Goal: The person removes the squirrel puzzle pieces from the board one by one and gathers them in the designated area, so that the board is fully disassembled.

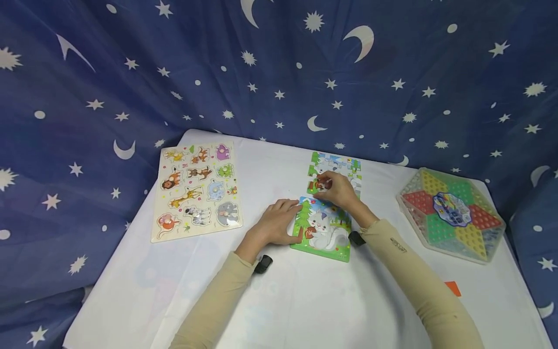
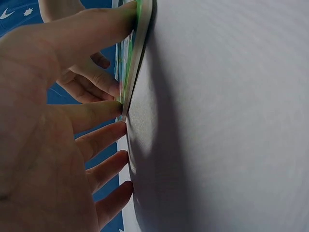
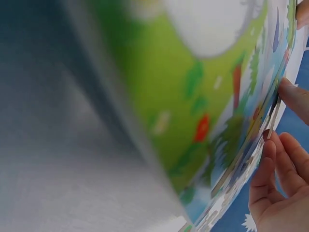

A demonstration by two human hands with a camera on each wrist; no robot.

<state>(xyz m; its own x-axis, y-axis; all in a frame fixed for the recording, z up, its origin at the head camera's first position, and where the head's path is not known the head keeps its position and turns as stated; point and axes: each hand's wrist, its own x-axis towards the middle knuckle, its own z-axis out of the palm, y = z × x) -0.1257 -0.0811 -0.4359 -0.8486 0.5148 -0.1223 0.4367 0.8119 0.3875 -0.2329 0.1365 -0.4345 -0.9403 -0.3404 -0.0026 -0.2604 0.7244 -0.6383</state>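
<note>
A squirrel picture puzzle board (image 1: 324,242) lies flat near the middle of the table. My left hand (image 1: 279,223) rests at its left side, thumb and index finger touching the edge; the left wrist view shows these fingers (image 2: 96,112) spread and fairly straight. Just beyond is a second squirrel puzzle (image 1: 316,167) made of separate pieces, partly covered by my right hand (image 1: 340,189). That hand pinches a small puzzle piece (image 3: 267,135) between thumb and fingers, at the near part of the pieced puzzle. The held piece's picture is mostly hidden.
An animal peg puzzle board (image 1: 196,194) lies to the left. To the right sits a hexagonal star-patterned board game box (image 1: 451,213). An orange piece (image 1: 453,288) shows beside the right sleeve. A blue star-printed curtain (image 1: 279,72) hangs behind the white table (image 1: 283,310).
</note>
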